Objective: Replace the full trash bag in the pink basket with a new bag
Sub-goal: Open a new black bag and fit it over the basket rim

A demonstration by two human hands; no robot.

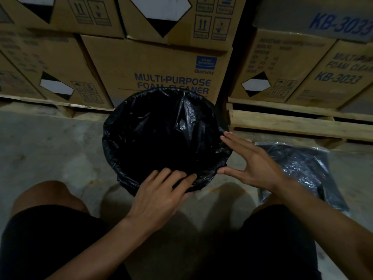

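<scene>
Seemingly nearly done: the black trash bag (161,136) lies folded over the rim, left hand (159,197) and right hand (254,160) touching it with released, straight fingers.

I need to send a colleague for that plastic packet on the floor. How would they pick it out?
Find the stacked cardboard boxes on wooden pallets; the bag-lined basket stands on the floor before them. The packet lies flat just right of it, beyond the right hand. Alone there, it is flat, glossy, rectangular.
</scene>
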